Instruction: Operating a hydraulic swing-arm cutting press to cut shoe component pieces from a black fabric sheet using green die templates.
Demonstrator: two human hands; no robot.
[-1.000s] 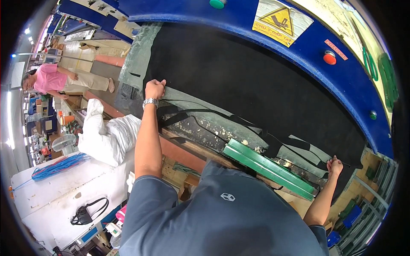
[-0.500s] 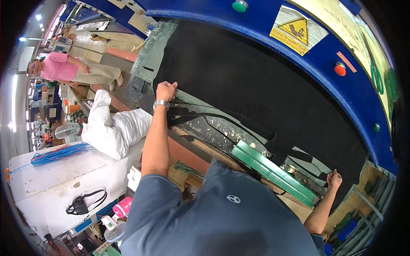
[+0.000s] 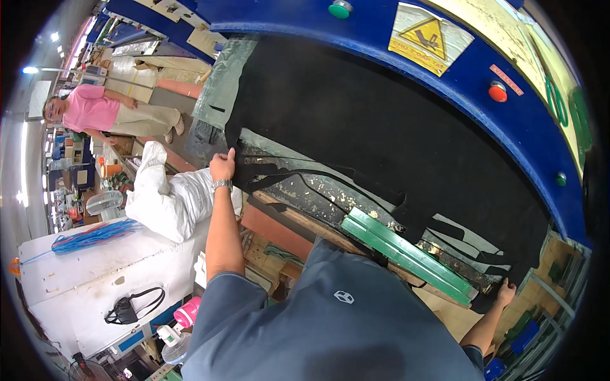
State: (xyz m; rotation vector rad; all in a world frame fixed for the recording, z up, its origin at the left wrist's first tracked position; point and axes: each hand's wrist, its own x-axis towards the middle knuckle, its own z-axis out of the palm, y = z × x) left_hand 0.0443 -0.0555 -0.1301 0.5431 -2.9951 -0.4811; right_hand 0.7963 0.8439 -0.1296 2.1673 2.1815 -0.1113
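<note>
Black sheet [image 3: 381,120] on worn greenish bed [image 3: 221,86] — edges in left hand [image 3: 222,165] and right hand [image 3: 506,292] — blue machine [image 3: 368,28] beyond

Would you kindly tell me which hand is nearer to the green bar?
Right. The right hand is just right of the green bar; the left hand is farther off, beyond its left end.
</note>
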